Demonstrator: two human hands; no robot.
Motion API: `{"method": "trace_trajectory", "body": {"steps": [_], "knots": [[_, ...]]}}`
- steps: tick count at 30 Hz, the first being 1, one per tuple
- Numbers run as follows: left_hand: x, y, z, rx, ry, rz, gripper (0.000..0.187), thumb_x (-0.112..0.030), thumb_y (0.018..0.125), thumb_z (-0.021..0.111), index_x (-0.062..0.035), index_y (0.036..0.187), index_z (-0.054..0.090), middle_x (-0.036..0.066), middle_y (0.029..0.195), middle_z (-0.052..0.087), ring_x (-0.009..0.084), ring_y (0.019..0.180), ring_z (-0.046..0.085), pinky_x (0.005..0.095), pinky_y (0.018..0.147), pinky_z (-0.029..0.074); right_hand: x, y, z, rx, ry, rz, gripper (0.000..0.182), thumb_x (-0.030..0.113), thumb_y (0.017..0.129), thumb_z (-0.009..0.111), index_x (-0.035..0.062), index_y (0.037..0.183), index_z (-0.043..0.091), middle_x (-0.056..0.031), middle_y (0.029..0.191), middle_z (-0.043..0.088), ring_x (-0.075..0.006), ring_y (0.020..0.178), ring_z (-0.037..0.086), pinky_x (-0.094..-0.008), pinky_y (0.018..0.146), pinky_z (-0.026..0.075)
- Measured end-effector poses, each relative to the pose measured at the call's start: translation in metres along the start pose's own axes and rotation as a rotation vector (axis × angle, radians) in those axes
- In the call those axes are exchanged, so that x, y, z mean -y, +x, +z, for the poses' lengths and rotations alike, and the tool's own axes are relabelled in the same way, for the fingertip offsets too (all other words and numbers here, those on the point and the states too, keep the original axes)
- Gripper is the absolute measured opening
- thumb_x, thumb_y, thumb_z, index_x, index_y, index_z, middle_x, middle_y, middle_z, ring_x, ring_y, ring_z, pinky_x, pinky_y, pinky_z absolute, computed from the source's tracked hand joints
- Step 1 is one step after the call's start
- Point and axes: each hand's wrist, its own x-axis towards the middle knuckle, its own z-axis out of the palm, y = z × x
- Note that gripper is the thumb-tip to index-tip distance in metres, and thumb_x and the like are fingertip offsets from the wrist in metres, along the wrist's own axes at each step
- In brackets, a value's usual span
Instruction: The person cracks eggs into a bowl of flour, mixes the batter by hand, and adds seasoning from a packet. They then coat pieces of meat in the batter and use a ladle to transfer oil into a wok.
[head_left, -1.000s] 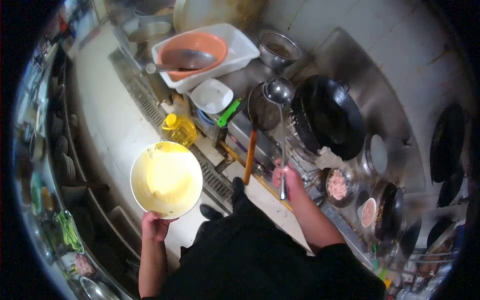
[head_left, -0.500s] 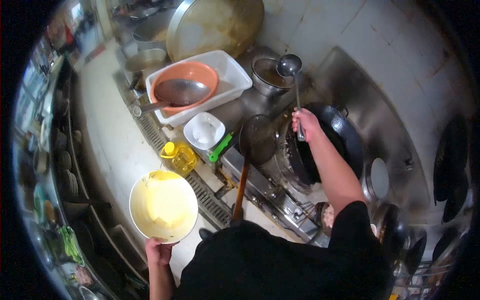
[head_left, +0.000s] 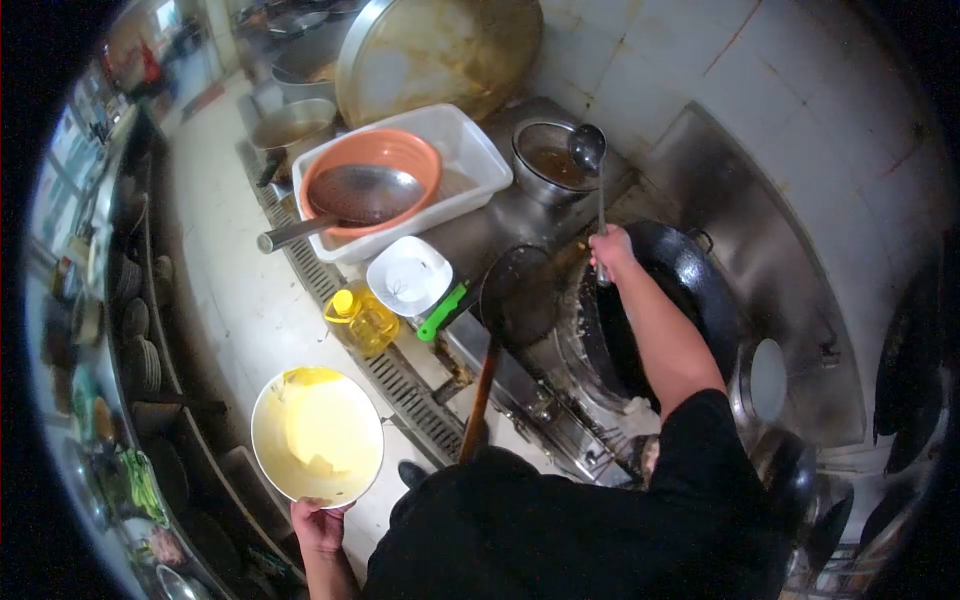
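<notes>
My left hand (head_left: 322,524) grips the near rim of a white bowl (head_left: 318,435) that holds pale yellow liquid. Closed round the handle of a metal ladle (head_left: 587,147) is my right hand (head_left: 612,250), over the left side of a large dark wok (head_left: 670,290). The ladle's head hangs at the right edge of a metal pot (head_left: 548,162) of brown liquid. Between my hands, a dark round pan or strainer (head_left: 518,297) with a wooden handle rests on the stove.
A yellow oil bottle (head_left: 362,320), a white square bowl (head_left: 409,275) and a green-handled tool (head_left: 442,312) stand along the counter. Behind them, a white tub (head_left: 470,170) holds an orange basin (head_left: 415,150) with a strainer (head_left: 365,193) across it.
The view has shifted slightly. The bowl in my left hand sits a little lower and further left. The ladle's head has moved slightly right and down relative to the pot.
</notes>
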Motion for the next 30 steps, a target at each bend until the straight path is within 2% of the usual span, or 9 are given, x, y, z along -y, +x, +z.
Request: {"method": "trace_trajectory", "body": {"steps": [5,10,16,22,24,30], "knots": [[0.000,0.003,0.001,0.020,-0.001,-0.002,0.070,-0.010,0.058,0.054,0.0020,0.126,0.037,0.018,0.116,0.052,0.0347,0.100,0.058,0.0470,0.078,0.055,-0.002,-0.003,-0.001,0.018,0.084,0.019,0.013,0.003,0.073,0.057,-0.0017,0.083,0.050,-0.0103,0.064,0.053,-0.0181,0.046,0.053,-0.0329,0.037,0.043],[-0.001,0.005,0.005,0.021,0.030,0.015,0.069,-0.011,0.059,0.055,0.0034,0.125,0.037,0.020,0.116,0.052,0.0342,0.099,0.058,0.0457,0.076,0.056,-0.003,-0.003,0.001,0.053,0.169,0.060,0.009,0.003,0.074,0.058,0.0015,0.078,0.050,-0.0066,0.060,0.050,-0.0168,0.043,0.048,-0.0313,0.037,0.043],[0.000,0.008,0.004,0.008,0.002,0.030,0.067,-0.011,0.061,0.055,0.0054,0.124,0.038,0.020,0.114,0.053,0.0339,0.095,0.060,0.0443,0.072,0.058,0.011,-0.009,-0.004,0.122,0.249,0.149,0.007,0.004,0.075,0.056,0.0038,0.076,0.050,-0.0047,0.058,0.050,-0.0159,0.044,0.049,-0.0322,0.040,0.043],[0.001,0.009,0.000,-0.003,0.035,0.033,0.066,-0.012,0.061,0.055,0.0050,0.123,0.039,0.020,0.113,0.054,0.0353,0.095,0.060,0.0459,0.072,0.057,0.014,-0.008,-0.006,0.197,0.361,0.192,0.007,0.009,0.078,0.055,0.0047,0.074,0.050,-0.0048,0.057,0.049,-0.0165,0.044,0.049,-0.0317,0.040,0.042],[0.000,0.009,0.002,-0.003,-0.049,0.038,0.068,-0.007,0.059,0.053,0.0110,0.122,0.035,0.025,0.112,0.052,0.0388,0.093,0.060,0.0500,0.072,0.057,0.015,-0.007,-0.007,0.206,0.385,0.206,0.008,0.009,0.078,0.054,0.0045,0.074,0.050,-0.0050,0.057,0.049,-0.0168,0.044,0.049,-0.0315,0.040,0.042],[0.000,0.008,-0.004,-0.018,-0.053,0.017,0.068,-0.007,0.060,0.053,0.0106,0.122,0.035,0.025,0.113,0.053,0.0394,0.094,0.060,0.0493,0.072,0.057,0.024,-0.003,-0.013,0.287,0.493,0.266,0.011,0.011,0.081,0.052,0.0052,0.072,0.050,-0.0051,0.057,0.049,-0.0168,0.045,0.047,-0.0298,0.040,0.041]]}}
